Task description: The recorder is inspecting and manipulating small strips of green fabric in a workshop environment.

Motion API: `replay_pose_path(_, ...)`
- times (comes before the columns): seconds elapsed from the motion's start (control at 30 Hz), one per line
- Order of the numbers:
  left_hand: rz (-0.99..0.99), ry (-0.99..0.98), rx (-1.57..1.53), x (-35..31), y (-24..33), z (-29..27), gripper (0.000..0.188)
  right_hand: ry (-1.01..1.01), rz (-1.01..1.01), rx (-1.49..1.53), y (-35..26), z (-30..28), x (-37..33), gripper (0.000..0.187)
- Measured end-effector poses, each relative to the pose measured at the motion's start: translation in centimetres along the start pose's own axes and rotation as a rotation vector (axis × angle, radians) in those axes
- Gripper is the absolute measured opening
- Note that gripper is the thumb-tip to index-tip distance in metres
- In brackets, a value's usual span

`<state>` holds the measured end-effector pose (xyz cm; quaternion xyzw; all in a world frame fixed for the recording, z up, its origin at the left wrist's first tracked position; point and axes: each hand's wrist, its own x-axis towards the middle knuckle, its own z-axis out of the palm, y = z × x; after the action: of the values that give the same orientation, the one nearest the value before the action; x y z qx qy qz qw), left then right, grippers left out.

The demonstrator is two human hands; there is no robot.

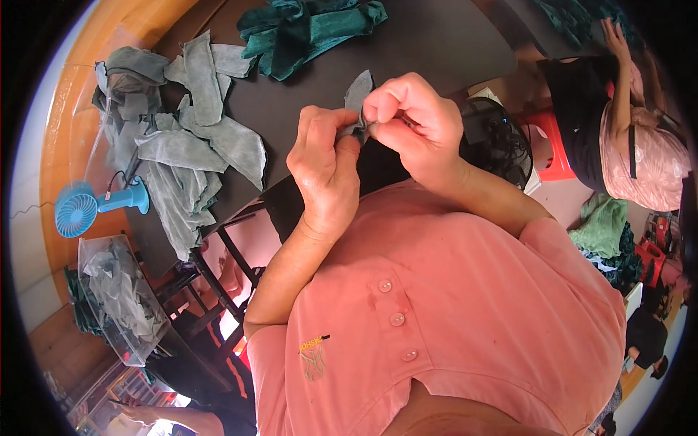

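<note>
Between my two hands is a small grey-green fabric piece (pixel 358 91), held up in front of my chest over the dark table edge. My left hand (pixel 325 156) pinches its lower end between thumb and forefinger. Close against it, my right hand (pixel 422 123) pinches the same piece, with the other fingers curled in. One flap of the cloth sticks up behind the fingertips; the part inside the pinch is mostly hidden.
Grey-green cut fabric pieces (pixel 196 145) lie in a loose heap at the table's left. Dark teal velvet (pixel 305 33) sits at the far side. A blue fan (pixel 76 209) and a clear bin of fabric (pixel 120 298) stand left. Another person (pixel 640 152) works at right.
</note>
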<state>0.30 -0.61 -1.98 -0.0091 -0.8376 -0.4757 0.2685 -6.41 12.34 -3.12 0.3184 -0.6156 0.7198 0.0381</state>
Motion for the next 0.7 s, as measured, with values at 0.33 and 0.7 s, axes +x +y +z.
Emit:
replay_pose_path(0.33,0.164,-0.083,0.221,0.3,-0.4,0.8,0.034,-0.113,0.060,-0.022,-1.7,-0.6,-1.9,0.023)
replay_pose_path(0.7,-0.104,0.128,-0.385,-0.2,-0.5,-0.3,0.028,-0.063,-0.034,-0.043,-1.4,-0.9,-2.6,0.027)
